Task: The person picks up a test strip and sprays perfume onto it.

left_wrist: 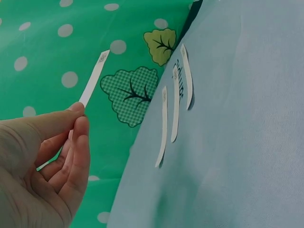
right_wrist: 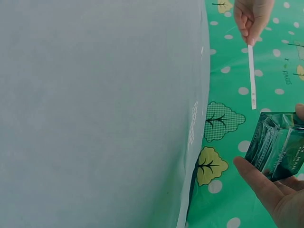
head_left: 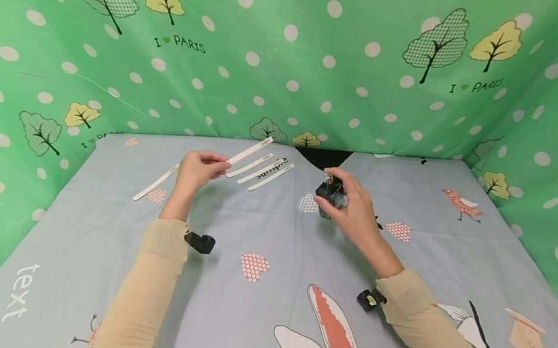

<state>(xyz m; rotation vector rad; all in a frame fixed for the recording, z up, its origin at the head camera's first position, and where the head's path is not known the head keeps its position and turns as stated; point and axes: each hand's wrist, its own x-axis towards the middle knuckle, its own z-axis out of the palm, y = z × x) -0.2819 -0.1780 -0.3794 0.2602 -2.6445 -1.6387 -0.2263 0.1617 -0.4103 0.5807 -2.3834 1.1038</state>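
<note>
One strip (head_left: 250,151) in left grip (head_left: 196,171)

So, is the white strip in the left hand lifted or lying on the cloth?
Lifted. The left hand pinches the white strip in the air, while three other strips lie flat on the cloth.

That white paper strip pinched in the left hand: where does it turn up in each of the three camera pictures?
Head view: the held strip is left of centre, slanting up and right from the left hand.
Left wrist view: it rises at upper left from the fingertips, against the green cloth.
Right wrist view: it hangs at upper right, below the left hand.
Shared landmark: the green dotted backdrop with its trees.
</note>
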